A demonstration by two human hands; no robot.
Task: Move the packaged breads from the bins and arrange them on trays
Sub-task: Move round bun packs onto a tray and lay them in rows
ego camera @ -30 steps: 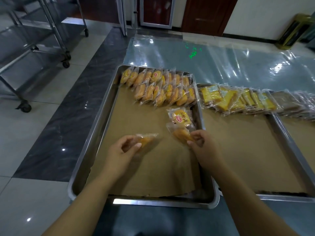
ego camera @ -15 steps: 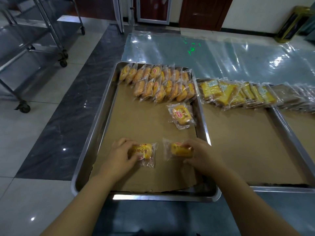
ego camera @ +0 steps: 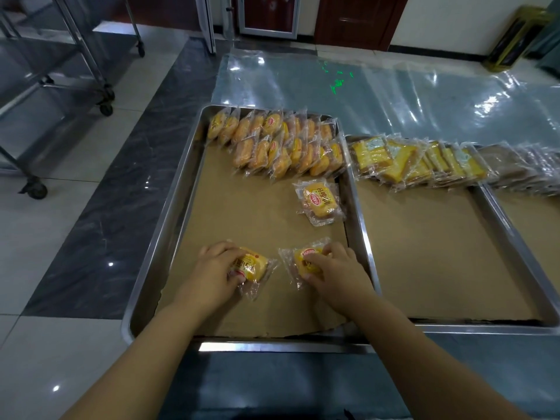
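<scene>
A steel tray (ego camera: 169, 213) lined with brown paper lies on the floor in front of me. Two overlapping rows of packaged yellow breads (ego camera: 275, 144) fill its far end. One loose packaged bread (ego camera: 319, 201) lies flat near the tray's right wall. My left hand (ego camera: 215, 268) grips a packaged bread (ego camera: 253, 265) resting on the paper near the front. My right hand (ego camera: 333, 268) grips another packaged bread (ego camera: 304, 262) beside it, a small gap between the two packs.
A second paper-lined tray (ego camera: 454, 327) lies to the right with a row of square yellow cakes (ego camera: 418, 162) at its far end; darker packs (ego camera: 521, 168) continue beyond. Clear plastic sheeting (ego camera: 394, 95) covers the floor behind. A wheeled steel rack (ego camera: 69, 65) stands far left.
Both hands came down toward the tray's front with a bread each, from lifted near the loose pack to resting on the paper. In the last half second they barely moved.
</scene>
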